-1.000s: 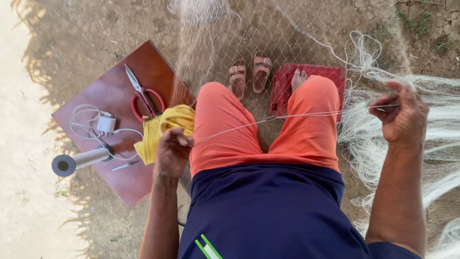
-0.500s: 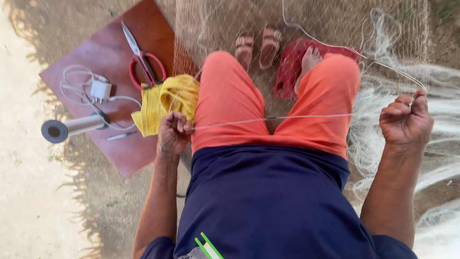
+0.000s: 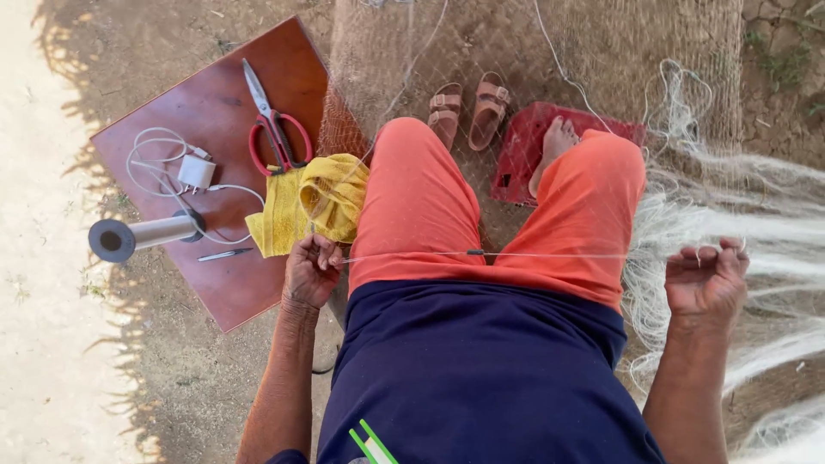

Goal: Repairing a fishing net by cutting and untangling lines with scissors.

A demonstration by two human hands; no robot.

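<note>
Down at the centre of the frame, a thin pale line [image 3: 533,255] runs taut and nearly level across the person's lap, over the orange shorts [image 3: 430,206]. The left hand [image 3: 311,271], at centre left, has its fingers curled together and pinched on one end of the line. The right hand [image 3: 706,279], at the right edge, is a loose fist — fingers bent over, closed on the other end, with fine net strands passing through them. A small dark knot or bead sits on the line near its middle, above the lap.

Beside the left hand, touching the left thigh, lies a crumpled yellow cloth [image 3: 314,202] on the corner of a reddish-brown board [image 3: 215,94] in the upper left. On that board rest red-handled scissors [image 3: 273,129], a white charger with its cable [image 3: 196,172], a grey spool or tube [image 3: 142,236] sticking off the left edge, and a thin metal needle-like tool [image 3: 225,254] just below it.

Fishing net [image 3: 601,43] spreads over the upper part of the frame and gathers into thick white bundles [image 3: 756,223] at the right, around the right hand. A bare foot [image 3: 554,146] rests on a red crate [image 3: 524,159] at upper centre — a pair of brown sandals [image 3: 468,107] lies just beside it on the dirt, under the mesh.
</note>
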